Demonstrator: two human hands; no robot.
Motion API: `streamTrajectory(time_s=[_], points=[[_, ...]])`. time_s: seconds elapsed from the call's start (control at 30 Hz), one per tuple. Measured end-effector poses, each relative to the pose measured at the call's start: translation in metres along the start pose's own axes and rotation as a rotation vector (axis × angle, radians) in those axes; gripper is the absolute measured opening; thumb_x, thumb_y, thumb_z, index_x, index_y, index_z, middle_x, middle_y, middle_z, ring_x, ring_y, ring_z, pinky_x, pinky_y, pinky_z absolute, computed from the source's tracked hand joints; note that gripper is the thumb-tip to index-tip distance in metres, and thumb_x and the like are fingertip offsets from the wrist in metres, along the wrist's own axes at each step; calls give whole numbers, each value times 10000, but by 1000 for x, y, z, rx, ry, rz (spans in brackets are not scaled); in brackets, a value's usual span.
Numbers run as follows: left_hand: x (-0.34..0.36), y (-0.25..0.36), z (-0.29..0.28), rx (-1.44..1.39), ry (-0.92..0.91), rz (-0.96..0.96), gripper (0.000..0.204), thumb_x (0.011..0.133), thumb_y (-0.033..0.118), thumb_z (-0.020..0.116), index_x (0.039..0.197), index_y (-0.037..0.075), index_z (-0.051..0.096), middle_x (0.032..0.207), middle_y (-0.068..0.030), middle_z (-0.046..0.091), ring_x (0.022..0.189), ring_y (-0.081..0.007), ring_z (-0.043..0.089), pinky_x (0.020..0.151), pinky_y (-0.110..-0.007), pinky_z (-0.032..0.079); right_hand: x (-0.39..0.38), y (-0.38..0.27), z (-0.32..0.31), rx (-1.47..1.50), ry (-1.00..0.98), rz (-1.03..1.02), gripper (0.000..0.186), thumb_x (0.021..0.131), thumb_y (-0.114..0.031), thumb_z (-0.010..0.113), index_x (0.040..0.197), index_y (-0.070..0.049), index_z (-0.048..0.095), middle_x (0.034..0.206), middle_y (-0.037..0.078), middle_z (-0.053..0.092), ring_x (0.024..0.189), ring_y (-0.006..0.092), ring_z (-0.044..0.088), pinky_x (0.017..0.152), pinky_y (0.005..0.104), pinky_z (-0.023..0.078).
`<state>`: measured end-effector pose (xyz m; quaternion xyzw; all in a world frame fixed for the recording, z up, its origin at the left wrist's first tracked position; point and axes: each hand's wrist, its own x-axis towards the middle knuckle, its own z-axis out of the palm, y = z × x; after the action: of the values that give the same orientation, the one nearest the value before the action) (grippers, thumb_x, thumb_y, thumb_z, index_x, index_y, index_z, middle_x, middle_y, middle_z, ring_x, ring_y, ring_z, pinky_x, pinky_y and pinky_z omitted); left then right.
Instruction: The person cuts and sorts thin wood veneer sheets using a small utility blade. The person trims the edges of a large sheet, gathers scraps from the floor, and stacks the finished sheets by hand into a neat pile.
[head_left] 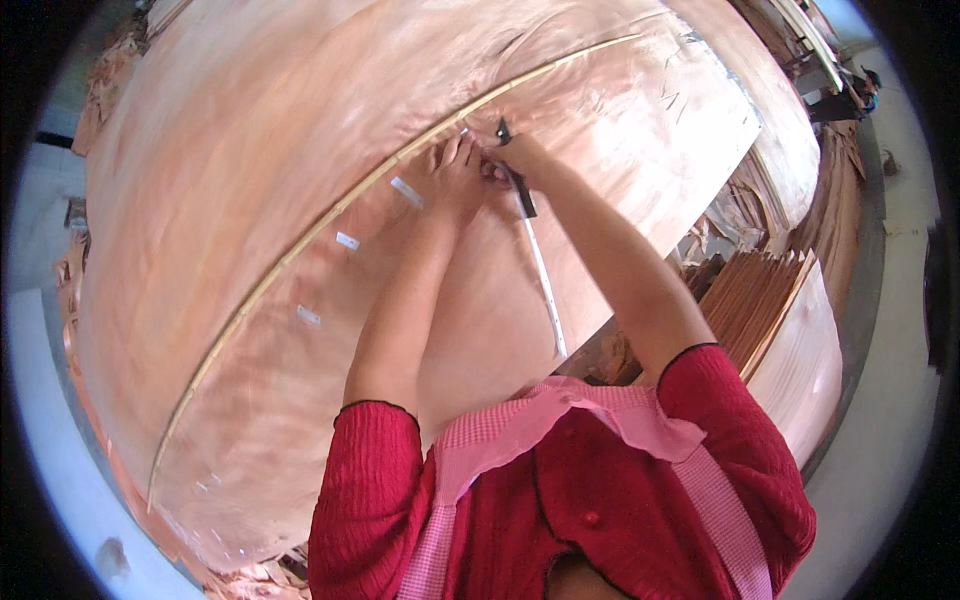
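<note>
My left hand (458, 178) lies on a large pinkish-tan wood veneer sheet (260, 130), fingers stretched forward and a little apart. A small white bit (464, 132) shows at its fingertips. Close beside it, my right hand (522, 160) is closed around a slim black hand tool (527, 198), whose upper end sticks out past the fingers. From the tool's lower end a long white tape strip (545, 285) with small dark dots runs back toward my body. Just beyond both hands a thin bamboo stick (300, 245) curves across the sheet.
Short white tape pieces (347, 241) lie on the veneer left of my hands. Stacked veneer sheets (750, 300) stand at the right, with torn scraps (740, 205) near the sheet's edge. Another person (850, 100) is at the far right.
</note>
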<state>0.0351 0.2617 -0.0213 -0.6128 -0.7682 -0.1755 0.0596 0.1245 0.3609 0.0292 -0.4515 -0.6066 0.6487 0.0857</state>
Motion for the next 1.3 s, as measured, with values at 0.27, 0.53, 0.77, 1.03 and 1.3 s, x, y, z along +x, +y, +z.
streamTrajectory(time_s=[0.27,0.53,0.77,1.03,1.3], points=[[-27,17,-40,-122,-15,-30,451,806,245,498,1182,0,448,1264,-79,420,1204,-298,319,979,-469,258,-24,1,-40,-478,-38,-78,204,778,-151,596,810,50,588,669,121,613,455,151,538,417,279,458],[-128,-35,-96,147,-39,-346,535,829,283,463,1290,54,317,1358,-99,296,1272,-270,240,1039,-488,147,-63,7,79,-268,-195,4,206,698,-141,666,853,-45,570,624,75,551,458,147,512,378,270,424],[-108,-2,-97,360,-358,-231,462,884,358,343,1299,155,350,1381,5,288,1300,-212,192,1002,-582,77,-45,24,89,-347,-210,-59,255,739,-155,586,966,-39,574,651,115,582,493,202,564,443,316,474],[-124,-18,-71,324,-227,-306,450,864,260,437,1281,100,378,1358,1,334,1284,-267,221,1008,-529,128,-71,-25,-59,-310,-433,-312,251,777,-221,606,852,18,591,618,94,563,476,161,534,439,289,450],[21,275,46,53,-97,240,658,780,439,521,1296,73,341,1378,-67,280,1284,-342,172,994,-581,110,-138,127,-361,310,-221,219,210,758,-185,651,847,-5,591,667,49,554,498,105,484,452,251,433]])
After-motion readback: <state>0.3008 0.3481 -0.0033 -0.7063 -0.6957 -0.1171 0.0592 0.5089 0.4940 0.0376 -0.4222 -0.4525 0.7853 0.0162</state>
